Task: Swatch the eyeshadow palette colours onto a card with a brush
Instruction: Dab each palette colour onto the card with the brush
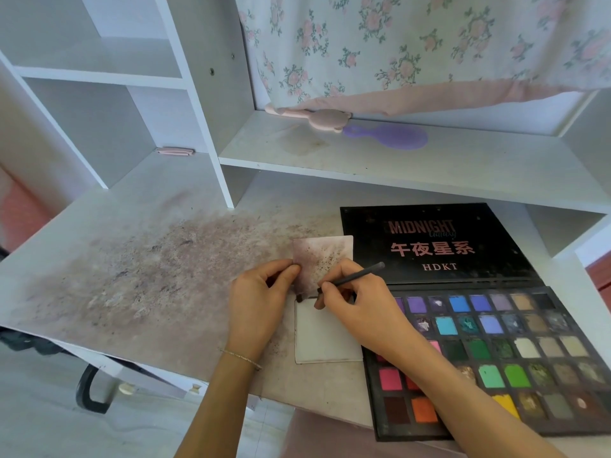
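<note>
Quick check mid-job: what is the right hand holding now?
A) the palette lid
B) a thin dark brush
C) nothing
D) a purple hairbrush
B: the right hand grips a thin dark brush over the cards, beside the open palette; the purple hairbrush lies on the shelf.

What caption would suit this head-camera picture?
Left hand holds a stained card; right hand brushes beside the open palette.

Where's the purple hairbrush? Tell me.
In the head view, the purple hairbrush lies on the white shelf above the palette, right of the pink mirror.
</note>
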The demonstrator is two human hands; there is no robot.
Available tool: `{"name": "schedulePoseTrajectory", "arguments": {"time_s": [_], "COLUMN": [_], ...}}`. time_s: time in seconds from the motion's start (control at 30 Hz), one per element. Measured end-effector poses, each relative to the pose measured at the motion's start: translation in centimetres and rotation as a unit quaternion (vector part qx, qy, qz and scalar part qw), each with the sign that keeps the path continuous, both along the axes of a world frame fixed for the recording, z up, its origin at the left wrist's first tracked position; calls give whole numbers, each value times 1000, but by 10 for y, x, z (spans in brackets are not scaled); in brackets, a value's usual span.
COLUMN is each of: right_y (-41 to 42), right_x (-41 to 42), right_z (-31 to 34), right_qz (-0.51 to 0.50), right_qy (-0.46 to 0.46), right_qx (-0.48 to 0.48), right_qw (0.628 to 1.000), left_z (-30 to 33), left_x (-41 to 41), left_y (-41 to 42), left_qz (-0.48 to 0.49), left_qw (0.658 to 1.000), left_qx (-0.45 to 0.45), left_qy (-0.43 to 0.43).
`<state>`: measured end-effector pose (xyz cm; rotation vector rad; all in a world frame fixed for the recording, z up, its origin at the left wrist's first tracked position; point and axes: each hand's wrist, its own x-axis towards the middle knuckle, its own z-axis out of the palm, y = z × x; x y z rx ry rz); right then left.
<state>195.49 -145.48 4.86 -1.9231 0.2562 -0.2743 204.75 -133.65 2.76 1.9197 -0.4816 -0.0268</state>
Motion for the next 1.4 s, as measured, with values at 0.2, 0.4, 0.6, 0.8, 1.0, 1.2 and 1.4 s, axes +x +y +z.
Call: {"name": "schedulePoseTrajectory", "arguments": {"time_s": [0.2,0.4,0.6,0.8,1.0,1.2,1.4], "right_y": [0,0,0,0,0,0,0], "right_x": [-2,-1,-1,-1,-1,-1,-1], "right_z": [0,0,0,0,-1,0,0], "right_qz": [8,1,4,8,-2,-8,1], "right_qy": [16,10,11,16,11,10,19], "right_qx": [-9,-14,-7,-8,-15,-17,-8], "right_qw": [1000,1000,1000,1000,1000,1000,1000], "left_z": [2,2,3,2,3,3,3], "left_x": [-1,-1,-1,-1,-1,-1,-2], "left_y": [0,1,1,1,0,0,0], "left_qz": [-1,-4,-5,-4,-1,-4,-5], "left_qw": [1000,1000,1000,1000,1000,1000,1000], "left_qx": [2,3,-3,2,2,-2,-4], "left_qy": [4,7,7,12,17,13,16]}}
